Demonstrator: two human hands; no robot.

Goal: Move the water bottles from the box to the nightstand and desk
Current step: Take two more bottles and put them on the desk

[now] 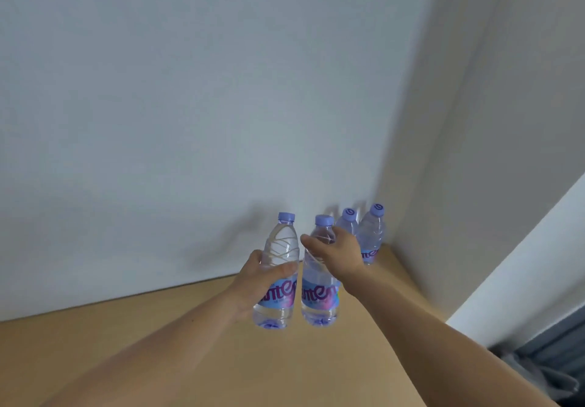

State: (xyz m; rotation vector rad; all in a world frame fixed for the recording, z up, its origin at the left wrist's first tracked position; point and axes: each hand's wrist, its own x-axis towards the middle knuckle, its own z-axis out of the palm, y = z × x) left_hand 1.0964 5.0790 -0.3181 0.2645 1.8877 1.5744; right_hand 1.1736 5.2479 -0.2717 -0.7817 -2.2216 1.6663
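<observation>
My left hand [264, 275] grips a clear water bottle [280, 248] with a purple cap around its middle, above the light wooden surface [190, 337]. Beside it, my right hand [335, 250] grips the upper part of a second bottle [319, 295] with the same blue-pink label. Whether either bottle's base touches the wood I cannot tell. Two more bottles stand upright in the back right corner: one [347, 221] partly hidden behind my right hand, the other [373, 232] just right of it. The box is out of view.
A pale wall [190, 105] rises directly behind the wooden surface and a second wall [474, 121] closes it on the right. Beyond the surface's right edge lies a white slanted panel [522, 273] and dark grey fabric [547, 368] lower down.
</observation>
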